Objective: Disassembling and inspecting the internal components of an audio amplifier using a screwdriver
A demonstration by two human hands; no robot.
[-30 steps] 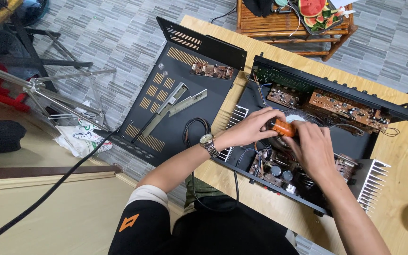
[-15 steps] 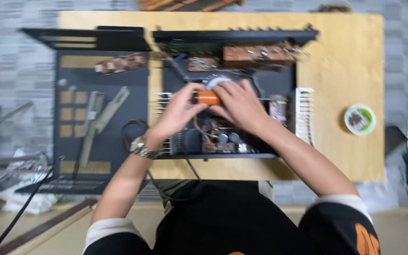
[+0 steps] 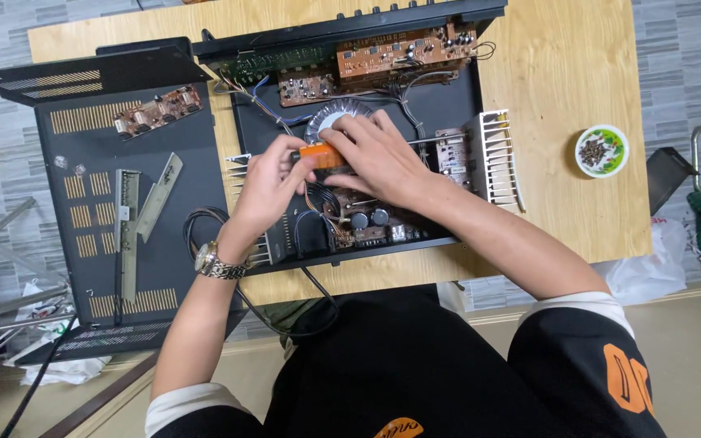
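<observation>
A: Far left, what lies there?

B: Detached black cover panel (image 3: 115, 203), vented with gold slots, hanging off the table edge. A small brown circuit board (image 3: 158, 110) sits on its upper part; two grey metal brackets (image 3: 141, 212) lie on its middle.

A: Next in?

B: Black cable (image 3: 204, 223) looped just beside the wrist. Metal wristwatch (image 3: 214, 262) on the left forearm.

A: Left hand?

B: Left hand (image 3: 269, 186) curled closed round the handle of an orange-handled screwdriver (image 3: 320, 154), fingers wrapped, thumb up top.

A: Where is that tool exactly?

B: Over the middle of the open amplifier chassis (image 3: 350, 138), just below the round toroidal transformer (image 3: 330, 123), held between both hands. Handle lies roughly level; shaft points right. Tip cannot be made out.

A: Right hand?

B: Right hand (image 3: 375, 158) laid over the handle's right end, fingers spread narrowly and bent, touching the orange handle and partly covering the transformer. Cannot tell if it grips or only steadies.

A: Inside the chassis?

B: Brown circuit boards (image 3: 403, 55) along the far wall, black capacitors (image 3: 368, 219) near the front, finned heat sink (image 3: 498, 158) at the right wall.

A: Farther right?

B: Bare wooden table (image 3: 561, 89), then a small round bowl (image 3: 600, 151) with dark bits inside, well apart from the chassis.
</observation>
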